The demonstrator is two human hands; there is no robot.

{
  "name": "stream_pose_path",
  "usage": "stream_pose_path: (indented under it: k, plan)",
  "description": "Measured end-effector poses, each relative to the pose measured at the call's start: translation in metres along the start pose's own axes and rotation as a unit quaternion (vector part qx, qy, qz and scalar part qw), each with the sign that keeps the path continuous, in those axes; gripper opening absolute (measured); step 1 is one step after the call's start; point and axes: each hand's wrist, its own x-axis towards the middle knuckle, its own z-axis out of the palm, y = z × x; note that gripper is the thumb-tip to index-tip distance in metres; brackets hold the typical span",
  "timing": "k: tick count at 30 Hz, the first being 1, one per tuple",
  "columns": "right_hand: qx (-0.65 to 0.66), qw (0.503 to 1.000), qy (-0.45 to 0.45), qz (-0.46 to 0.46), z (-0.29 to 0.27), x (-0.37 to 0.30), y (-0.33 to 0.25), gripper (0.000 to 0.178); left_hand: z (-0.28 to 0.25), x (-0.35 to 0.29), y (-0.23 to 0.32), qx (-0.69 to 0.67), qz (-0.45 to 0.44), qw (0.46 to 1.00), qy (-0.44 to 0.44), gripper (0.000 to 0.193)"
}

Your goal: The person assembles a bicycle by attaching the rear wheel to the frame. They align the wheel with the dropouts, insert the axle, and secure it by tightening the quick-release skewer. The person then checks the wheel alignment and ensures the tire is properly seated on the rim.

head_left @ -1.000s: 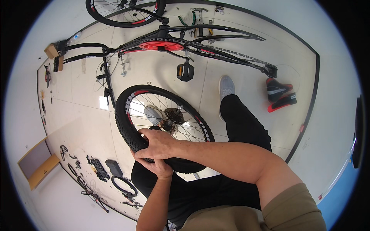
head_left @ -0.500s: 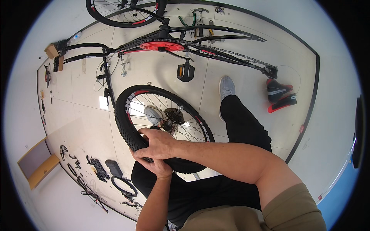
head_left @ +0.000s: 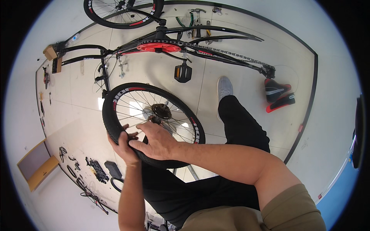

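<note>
A bicycle wheel [head_left: 109,116] with a knobby black tyre leans tilted in front of me, its near edge by my legs. At its hub sits a dark sprocket cluster [head_left: 161,111]. My left hand [head_left: 126,149] is closed round the tyre at the near left, fingertips curling over the rim. Just right of it, my right hand [head_left: 157,141] grips the near part of the tyre and rim, the thumb on the tyre and fingers reaching over toward the spokes. The palms hide part of the tyre.
Beyond the wheel lies a black bicycle frame [head_left: 135,45] with a red chainring [head_left: 158,47] and a pedal [head_left: 183,73]. A saddle [head_left: 276,90] rests at the right. Hand tools [head_left: 198,23] lie behind the frame; several loose parts [head_left: 98,169] are at the left.
The wheel has shifted left and turned to face up more. My left hand moved left and up from beneath the right hand, which stayed nearly in place.
</note>
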Motion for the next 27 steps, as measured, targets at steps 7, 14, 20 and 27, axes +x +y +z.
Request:
stream_pose_path:
  k: [7, 14, 20, 27]
  plan:
    - [-0.103, 0.989, -0.077, -0.069, -0.006, -0.009, -0.005, 0.077, -0.014, 0.089, 0.019, 0.009, -0.08, 0.997, -0.011, 0.044]
    - [-0.125, 0.981, -0.145, -0.036, -0.013, -0.002, -0.007, 0.082, -0.016, 0.137, 0.027, 0.0, -0.137, 0.99, -0.038, 0.038]
    - [-0.047, 0.991, -0.124, -0.022, -0.016, -0.001, -0.007, 0.078, -0.002, 0.141, 0.043, -0.021, -0.169, 0.984, -0.059, 0.036]
    - [-0.061, 0.981, -0.181, -0.033, -0.04, 0.0, -0.031, 0.082, -0.007, 0.113, 0.082, -0.061, -0.227, 0.962, -0.141, 0.054]
